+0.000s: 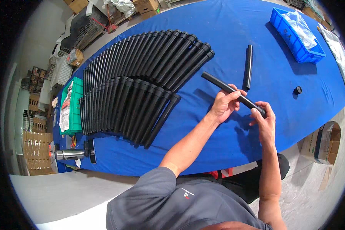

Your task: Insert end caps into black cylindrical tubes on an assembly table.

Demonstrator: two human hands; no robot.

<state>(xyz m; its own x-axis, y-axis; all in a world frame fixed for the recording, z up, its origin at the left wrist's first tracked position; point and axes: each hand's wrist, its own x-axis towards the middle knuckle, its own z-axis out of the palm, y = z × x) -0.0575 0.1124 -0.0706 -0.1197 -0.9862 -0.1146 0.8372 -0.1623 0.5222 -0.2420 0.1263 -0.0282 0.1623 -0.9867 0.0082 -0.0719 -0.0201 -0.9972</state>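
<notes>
A long black tube (219,82) is held slanted above the blue-covered table, between both hands. My left hand (225,104) is closed around its middle, thumb on top. At the tube's lower right end, my right hand (265,119) grips with fingers and thumb around a wider black end piece (261,111), which the fingers partly hide. Just beyond my left hand lies a second black tube (248,67), with no wide collar visible on it. A small round black cap (298,90) rests on the cloth to the right of my hands.
Two rows of capped black tubes (142,57) cover the table's left half. Beside them stands a green crate (77,103) holding papers. A steel bottle (69,154) and a phone (90,151) lie at the near left. At the far right is a blue bin (312,56) with plastic bags.
</notes>
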